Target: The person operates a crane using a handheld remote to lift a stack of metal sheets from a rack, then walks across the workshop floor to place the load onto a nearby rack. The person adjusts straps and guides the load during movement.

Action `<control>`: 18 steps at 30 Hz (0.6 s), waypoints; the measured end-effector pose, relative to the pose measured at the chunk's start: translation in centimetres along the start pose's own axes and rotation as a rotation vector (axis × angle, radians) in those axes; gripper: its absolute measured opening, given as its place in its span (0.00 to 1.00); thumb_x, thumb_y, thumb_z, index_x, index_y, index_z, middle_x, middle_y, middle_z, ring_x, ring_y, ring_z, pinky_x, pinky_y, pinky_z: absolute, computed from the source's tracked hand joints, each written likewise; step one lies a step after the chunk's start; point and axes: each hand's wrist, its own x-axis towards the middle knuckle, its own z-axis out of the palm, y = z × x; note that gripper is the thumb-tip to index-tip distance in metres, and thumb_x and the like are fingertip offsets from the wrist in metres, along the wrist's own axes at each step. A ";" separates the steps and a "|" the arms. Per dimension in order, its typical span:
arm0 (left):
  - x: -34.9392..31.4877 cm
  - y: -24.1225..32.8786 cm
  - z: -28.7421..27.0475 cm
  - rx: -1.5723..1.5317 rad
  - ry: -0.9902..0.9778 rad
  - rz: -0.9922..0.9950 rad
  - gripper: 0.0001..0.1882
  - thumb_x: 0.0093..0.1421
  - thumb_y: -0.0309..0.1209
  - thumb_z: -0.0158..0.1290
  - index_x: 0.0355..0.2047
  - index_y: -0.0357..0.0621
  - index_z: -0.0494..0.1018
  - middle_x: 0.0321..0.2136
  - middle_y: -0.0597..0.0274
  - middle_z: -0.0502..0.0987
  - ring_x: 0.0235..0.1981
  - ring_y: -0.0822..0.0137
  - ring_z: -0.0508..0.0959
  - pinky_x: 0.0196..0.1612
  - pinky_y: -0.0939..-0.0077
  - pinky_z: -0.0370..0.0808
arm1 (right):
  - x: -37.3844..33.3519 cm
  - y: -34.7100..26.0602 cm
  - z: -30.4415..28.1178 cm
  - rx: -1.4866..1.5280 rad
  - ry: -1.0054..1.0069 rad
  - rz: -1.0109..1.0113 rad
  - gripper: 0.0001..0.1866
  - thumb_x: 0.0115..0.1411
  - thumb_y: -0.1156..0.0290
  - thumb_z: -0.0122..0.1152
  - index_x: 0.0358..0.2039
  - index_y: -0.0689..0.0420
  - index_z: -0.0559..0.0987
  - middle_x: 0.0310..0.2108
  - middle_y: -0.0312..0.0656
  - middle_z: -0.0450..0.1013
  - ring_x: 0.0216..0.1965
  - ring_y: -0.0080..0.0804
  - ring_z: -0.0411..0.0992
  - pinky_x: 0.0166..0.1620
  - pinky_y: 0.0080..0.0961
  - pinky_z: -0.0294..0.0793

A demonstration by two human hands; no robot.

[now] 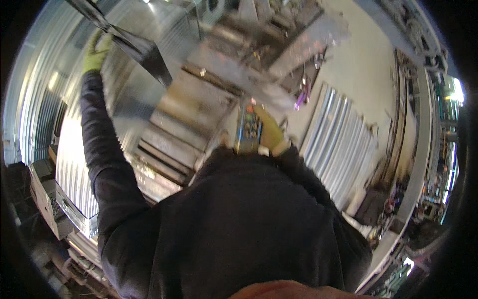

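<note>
"Yellow-green covers the left hand (96, 54), doesn't it? From the head view, where is it?"

"Far up on the left, at the end of an outstretched dark sleeve (102, 137). It is gloved and right by a black strap (145, 54) that slants down toward the middle."

"Is it gripping that strap?"

"I cannot tell. Glove and strap overlap there, and the blur hides whether the fingers are wrapped round it or only beside it."

"And the right hand (271, 132)?"

"Close in front of the chest, also gloved. It is clamped on a handheld controller (249, 127), along the right side of it. The controller stands lengthwise away from the body, with blue edges and a face full of small buttons."

"What lies around them?"

"Just right of that hand, a stack of silvery ribbed sheets (336, 144), set at a slant on the pale floor (368, 65). Left of the controller, flat brownish plates (186, 109). Beyond the ribbed stack, a small purple thing (302, 97), too blurred to name. Along the left rim, near the raised arm, more corrugated metal (42, 94), shining brightly."
</note>
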 end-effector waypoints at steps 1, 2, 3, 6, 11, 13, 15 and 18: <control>-1.7 -0.2 -2.5 0.366 -0.127 0.106 0.28 0.69 0.42 0.63 0.64 0.41 0.75 0.61 0.53 0.80 0.64 0.63 0.76 0.66 0.71 0.70 | 0.1 0.2 0.1 0.000 0.082 0.010 0.16 0.77 0.56 0.54 0.50 0.55 0.80 0.35 0.37 0.82 0.33 0.28 0.82 0.39 0.30 0.85; -4.4 -0.4 -4.5 0.349 -0.177 -0.019 0.29 0.69 0.45 0.62 0.64 0.42 0.75 0.61 0.51 0.79 0.64 0.61 0.76 0.66 0.69 0.70 | 0.3 0.3 0.2 0.072 0.075 0.043 0.16 0.76 0.55 0.55 0.49 0.54 0.81 0.34 0.36 0.82 0.33 0.28 0.82 0.38 0.29 0.85; -7.9 -0.6 -7.1 0.578 -0.166 -0.028 0.30 0.68 0.48 0.61 0.64 0.44 0.75 0.62 0.50 0.79 0.64 0.58 0.77 0.66 0.67 0.71 | 0.3 0.7 0.2 0.103 0.105 0.087 0.16 0.76 0.55 0.56 0.48 0.54 0.81 0.34 0.36 0.82 0.32 0.28 0.82 0.38 0.29 0.84; -18.0 -1.3 -14.2 0.246 -0.007 -0.395 0.32 0.71 0.50 0.58 0.66 0.41 0.72 0.60 0.48 0.79 0.60 0.55 0.79 0.63 0.67 0.74 | 0.6 1.4 0.4 0.110 0.097 0.137 0.15 0.74 0.55 0.59 0.47 0.53 0.82 0.35 0.35 0.82 0.31 0.28 0.82 0.37 0.29 0.84; -26.7 -0.8 -25.5 0.753 -0.090 -0.332 0.33 0.73 0.51 0.55 0.64 0.34 0.72 0.58 0.52 0.79 0.59 0.61 0.78 0.63 0.71 0.72 | 0.3 2.5 0.9 0.015 0.029 0.146 0.15 0.73 0.54 0.61 0.48 0.52 0.82 0.35 0.34 0.83 0.32 0.27 0.82 0.38 0.29 0.85; -27.8 -1.2 -27.2 0.579 -0.108 -0.433 0.34 0.73 0.51 0.55 0.65 0.34 0.72 0.58 0.52 0.79 0.57 0.63 0.79 0.61 0.71 0.73 | -0.5 2.7 1.0 -0.007 0.005 0.157 0.16 0.73 0.54 0.61 0.49 0.53 0.82 0.35 0.34 0.83 0.32 0.27 0.82 0.39 0.29 0.85; -27.8 -1.8 -28.1 0.531 -0.123 -0.523 0.35 0.73 0.53 0.56 0.66 0.33 0.71 0.57 0.54 0.80 0.55 0.65 0.79 0.58 0.72 0.75 | -1.6 3.1 0.9 -0.003 0.000 0.165 0.16 0.73 0.54 0.61 0.49 0.53 0.82 0.36 0.34 0.83 0.32 0.27 0.82 0.39 0.29 0.85; -26.7 -2.6 -28.7 0.466 -0.084 -0.469 0.36 0.72 0.54 0.55 0.66 0.34 0.72 0.56 0.55 0.81 0.54 0.66 0.79 0.57 0.72 0.75 | -4.1 4.0 0.2 0.029 -0.028 0.141 0.17 0.73 0.53 0.60 0.48 0.53 0.83 0.35 0.34 0.83 0.32 0.27 0.82 0.38 0.28 0.85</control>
